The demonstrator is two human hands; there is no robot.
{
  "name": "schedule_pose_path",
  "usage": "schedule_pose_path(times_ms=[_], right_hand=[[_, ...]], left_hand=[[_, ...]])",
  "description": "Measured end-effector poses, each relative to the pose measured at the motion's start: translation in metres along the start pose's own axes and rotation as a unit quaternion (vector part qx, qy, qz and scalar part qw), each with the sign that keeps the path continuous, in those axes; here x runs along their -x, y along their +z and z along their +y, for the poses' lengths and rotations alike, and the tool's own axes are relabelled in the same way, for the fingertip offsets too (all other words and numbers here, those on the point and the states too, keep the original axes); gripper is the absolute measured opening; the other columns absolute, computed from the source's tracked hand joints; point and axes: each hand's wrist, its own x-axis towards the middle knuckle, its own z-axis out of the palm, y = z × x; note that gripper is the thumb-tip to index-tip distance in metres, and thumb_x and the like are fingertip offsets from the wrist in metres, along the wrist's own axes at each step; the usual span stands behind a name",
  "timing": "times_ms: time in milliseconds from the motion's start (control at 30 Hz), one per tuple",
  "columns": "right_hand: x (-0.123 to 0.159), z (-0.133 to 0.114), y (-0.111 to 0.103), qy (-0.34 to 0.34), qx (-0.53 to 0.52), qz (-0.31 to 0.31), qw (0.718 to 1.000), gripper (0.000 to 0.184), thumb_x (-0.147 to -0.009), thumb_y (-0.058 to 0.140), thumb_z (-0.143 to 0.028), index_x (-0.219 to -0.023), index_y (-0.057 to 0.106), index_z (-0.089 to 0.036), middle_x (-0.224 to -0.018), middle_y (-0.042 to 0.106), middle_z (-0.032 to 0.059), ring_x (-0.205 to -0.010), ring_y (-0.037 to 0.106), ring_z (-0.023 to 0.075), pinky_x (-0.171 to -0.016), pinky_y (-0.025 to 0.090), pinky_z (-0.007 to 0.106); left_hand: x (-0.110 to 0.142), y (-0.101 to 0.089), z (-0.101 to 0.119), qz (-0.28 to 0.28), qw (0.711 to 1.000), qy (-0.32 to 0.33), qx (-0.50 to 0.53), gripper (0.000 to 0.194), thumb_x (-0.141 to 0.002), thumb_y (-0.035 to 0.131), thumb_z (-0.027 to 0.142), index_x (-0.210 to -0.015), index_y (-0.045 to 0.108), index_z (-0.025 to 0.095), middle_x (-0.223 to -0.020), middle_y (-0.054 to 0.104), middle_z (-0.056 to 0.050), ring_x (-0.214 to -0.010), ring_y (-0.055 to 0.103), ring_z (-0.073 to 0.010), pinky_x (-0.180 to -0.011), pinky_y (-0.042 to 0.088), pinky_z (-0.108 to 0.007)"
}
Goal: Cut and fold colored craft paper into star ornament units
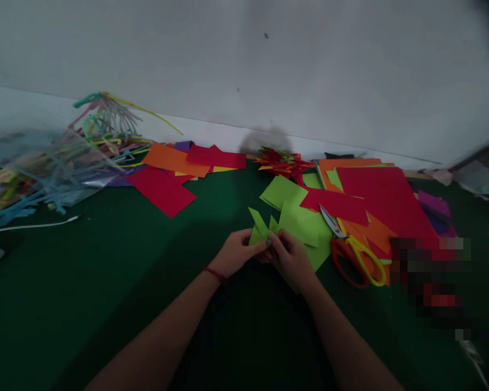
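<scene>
Between my two hands is a folded piece of light green paper, with pointed flaps standing up. My left hand grips its left side, thumb pressed on the fold. From the right, my right hand pinches the same piece, fingertips meeting those of the left. Flat green paper sheets lie just beyond and beside my right hand. To the right of them rest scissors with one red and one yellow handle, blades pointing up-left. Behind stands a spiky cluster of folded red, orange and green paper.
Red sheets and orange ones are stacked at the right. More red and orange paper pieces lie at the back left. Pipe cleaners and a clear plastic bag fill the far left. A white wall borders the green table.
</scene>
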Motion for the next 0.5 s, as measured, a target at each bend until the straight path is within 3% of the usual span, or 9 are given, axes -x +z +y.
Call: schedule_pose_path(times_ms=[267, 500], right_hand=[[0.0008, 0.0008, 0.0004, -0.003, -0.021, -0.012, 1.0, 0.027, -0.085, 0.047, -0.035, -0.064, 0.044, -0.02, -0.05, 0.043, -0.0064, -0.046, 0.041, 0.0087, -0.047, 0.033, 0.023], [0.002, 0.0017, 0.004, 0.027, -0.144, -0.043, 0.988, 0.027, -0.085, 0.047, -0.038, -0.066, 0.047, -0.02, -0.051, 0.044, -0.0059, -0.046, 0.042, 0.0086, -0.047, 0.034, 0.023]], left_hand=[[-0.0014, -0.0028, -0.0007, -0.021, 1.0, -0.007, -0.015, 0.024, -0.076, 0.06, 0.034, -0.079, 0.058, 0.01, -0.064, 0.067, -0.006, -0.056, 0.064, -0.0129, -0.057, 0.052, -0.025], [0.0007, -0.0007, 0.002, -0.03, 1.0, 0.0, -0.004, 0.023, -0.076, 0.061, 0.033, -0.078, 0.057, 0.01, -0.061, 0.065, -0.003, -0.053, 0.062, -0.0116, -0.054, 0.051, -0.023]])
